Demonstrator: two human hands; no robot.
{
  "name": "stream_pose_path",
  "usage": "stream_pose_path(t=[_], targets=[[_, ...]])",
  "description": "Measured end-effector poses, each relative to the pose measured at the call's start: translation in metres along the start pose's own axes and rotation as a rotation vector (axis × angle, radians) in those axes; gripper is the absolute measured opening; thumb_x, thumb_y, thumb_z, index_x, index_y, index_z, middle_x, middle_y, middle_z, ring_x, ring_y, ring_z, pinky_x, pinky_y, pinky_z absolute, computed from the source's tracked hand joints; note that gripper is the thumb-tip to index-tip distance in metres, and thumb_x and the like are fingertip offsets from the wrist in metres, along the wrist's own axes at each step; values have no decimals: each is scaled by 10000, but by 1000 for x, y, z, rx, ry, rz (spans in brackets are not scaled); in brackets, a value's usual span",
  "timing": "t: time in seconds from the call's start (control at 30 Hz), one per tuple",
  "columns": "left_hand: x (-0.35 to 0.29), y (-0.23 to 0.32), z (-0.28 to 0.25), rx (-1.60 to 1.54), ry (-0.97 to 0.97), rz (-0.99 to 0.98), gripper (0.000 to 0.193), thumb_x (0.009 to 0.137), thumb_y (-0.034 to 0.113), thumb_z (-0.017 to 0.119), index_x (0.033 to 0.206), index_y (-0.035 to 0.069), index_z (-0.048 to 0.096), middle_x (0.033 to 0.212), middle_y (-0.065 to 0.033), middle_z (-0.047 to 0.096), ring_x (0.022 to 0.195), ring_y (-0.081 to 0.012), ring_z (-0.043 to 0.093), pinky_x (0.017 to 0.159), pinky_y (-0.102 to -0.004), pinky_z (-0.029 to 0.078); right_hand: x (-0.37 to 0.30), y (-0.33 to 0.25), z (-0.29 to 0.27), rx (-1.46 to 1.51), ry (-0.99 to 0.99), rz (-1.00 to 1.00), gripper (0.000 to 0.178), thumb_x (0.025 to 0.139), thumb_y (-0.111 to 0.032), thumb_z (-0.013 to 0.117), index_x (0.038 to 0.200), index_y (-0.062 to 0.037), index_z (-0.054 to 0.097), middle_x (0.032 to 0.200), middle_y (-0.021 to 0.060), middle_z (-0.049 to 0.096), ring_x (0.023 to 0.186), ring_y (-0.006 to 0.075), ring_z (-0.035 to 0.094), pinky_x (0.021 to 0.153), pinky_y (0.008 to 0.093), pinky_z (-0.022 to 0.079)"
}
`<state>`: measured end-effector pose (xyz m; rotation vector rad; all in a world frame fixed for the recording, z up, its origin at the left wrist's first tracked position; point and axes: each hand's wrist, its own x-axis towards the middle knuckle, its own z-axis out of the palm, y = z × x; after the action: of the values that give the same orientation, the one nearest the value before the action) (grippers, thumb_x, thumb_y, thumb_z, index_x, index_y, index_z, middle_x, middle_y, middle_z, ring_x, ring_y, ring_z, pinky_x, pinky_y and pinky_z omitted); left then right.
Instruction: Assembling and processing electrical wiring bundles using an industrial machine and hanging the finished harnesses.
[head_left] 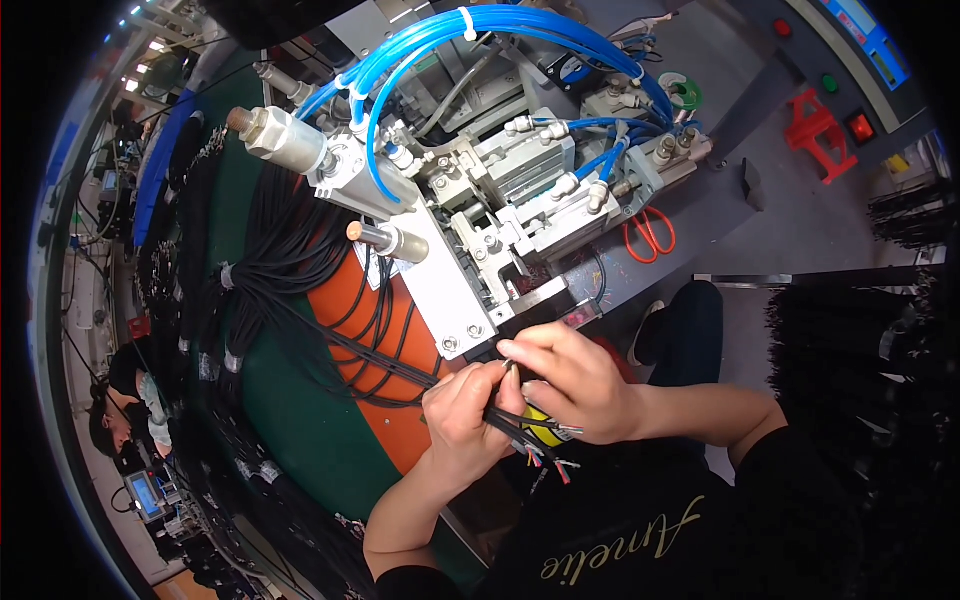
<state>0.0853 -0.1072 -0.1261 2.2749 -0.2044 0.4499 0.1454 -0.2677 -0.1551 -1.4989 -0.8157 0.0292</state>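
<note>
I am observing the bench (310, 450), with the machine (520, 165) standing along its right edge. Cables (365, 372) are crossing the bench toward the machine's near corner, beside which the left hand (465, 405) is gripping them. The right hand (590, 390) is holding its fingertips close to the left's; I cannot tell whether it is pinching anything. Wire ends (563, 470) are protruding below. I am judging the step as handling wire ends, the next move as needing a steady left grip.

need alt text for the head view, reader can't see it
A person's left hand holds black cables with coloured wire ends, the right hand close beside it, in front of a metal machine arched over by blue tubes. More cables fan across a green and orange work surface to the left.
</note>
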Motion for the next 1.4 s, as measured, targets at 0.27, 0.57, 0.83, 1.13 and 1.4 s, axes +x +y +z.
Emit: stream_pose_path(t=[0.27, 0.57, 0.83, 1.13, 1.4], targets=[[1, -1, 1, -36, -6, -2, 121, 809, -6, 694, 894, -11, 609, 681, -109, 612, 529, -241, 602, 468, -342, 440, 2, 17, -15, 878, -118, 603, 217, 949, 0, 578, 1145, 58, 650, 1064, 126, 633, 859, 134, 632, 699, 237, 506], [-1, 2, 0, 91, -113, 49, 139, 808, 21, 696, 929, 6, 630, 656, -73, 575, 514, -217, 572, 483, -327, 429, 8, 18, -20, 659, -142, 545, 148, 926, -88, 632, 1006, 28, 677, 926, 72, 653, 721, 120, 647, 599, 242, 509], [-5, 8, -5, 462, -238, 143, 345, 745, 43, 676, 1088, 10, 648, 776, -61, 555, 607, -214, 554, 565, -319, 434, 16, 9, -23, -563, -265, -48, 127, 787, -104, 659, 747, -32, 562, 760, 97, 533, 609, 276, 603, 512, 371, 489], [-9, 1, -6, 336, -241, 55, 530, 665, 4, 648, 1195, 8, 629, 926, -94, 568, 722, -234, 572, 628, -341, 459, 9, 16, -20, -488, -233, 12, 80, 807, -76, 651, 818, -13, 602, 796, 83, 562, 605, 250, 608, 532, 366, 487], [-2, 9, -14, 411, -349, 121, 509, 700, 47, 624, 1207, -1, 625, 869, -80, 511, 731, -228, 570, 641, -342, 462, 13, 9, -16, -635, -243, -70, 86, 798, -79, 660, 816, -18, 603, 807, 83, 563, 607, 246, 612, 547, 350, 492]])
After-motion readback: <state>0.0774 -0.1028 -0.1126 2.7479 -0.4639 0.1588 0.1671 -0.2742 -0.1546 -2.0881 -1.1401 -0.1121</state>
